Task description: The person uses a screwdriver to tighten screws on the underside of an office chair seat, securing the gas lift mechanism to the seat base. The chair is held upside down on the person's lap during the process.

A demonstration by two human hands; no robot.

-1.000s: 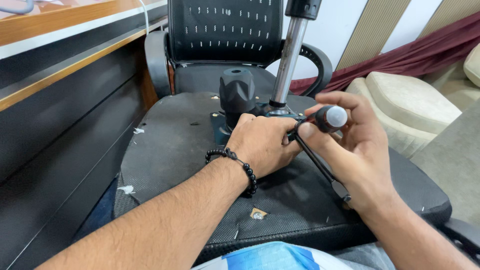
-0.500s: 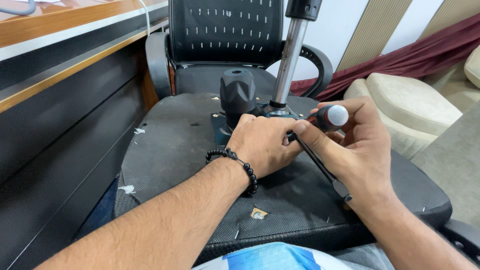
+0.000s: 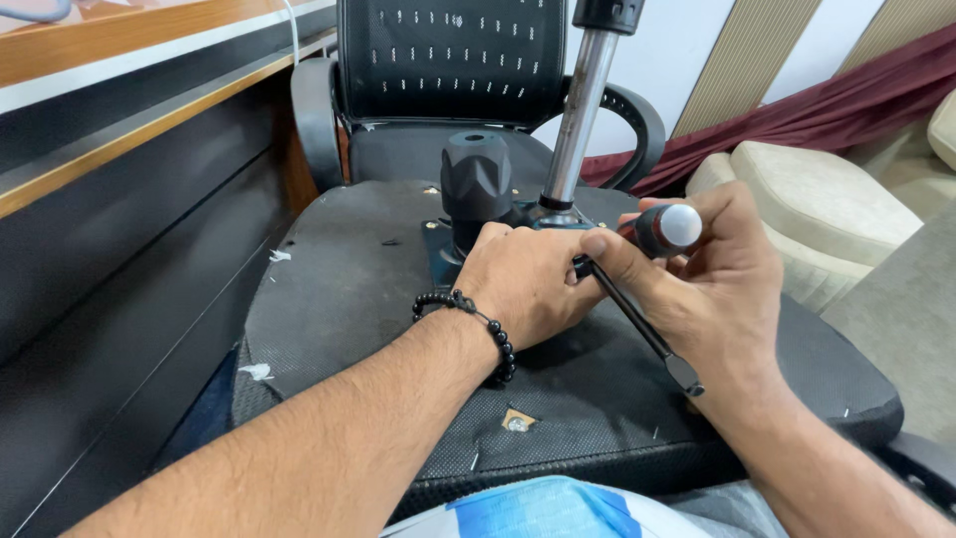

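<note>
The left hand (image 3: pixel 528 284) lies flat, fingers together, on the metal plate (image 3: pixel 443 261) under the upturned seat (image 3: pixel 339 289), beside the black knob (image 3: pixel 476 184) and steel column (image 3: pixel 578 110). The right hand (image 3: pixel 712 289) is clamped around a screwdriver (image 3: pixel 662 229) above a thin lever (image 3: pixel 647 334).

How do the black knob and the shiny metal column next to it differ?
The black knob is short, stubby, matte and ribbed; the metal column is tall, slim, smooth and shiny. The knob ends with an open hole on top; the column carries a black piece on top. Both stand upright from the upturned seat underside.
</note>
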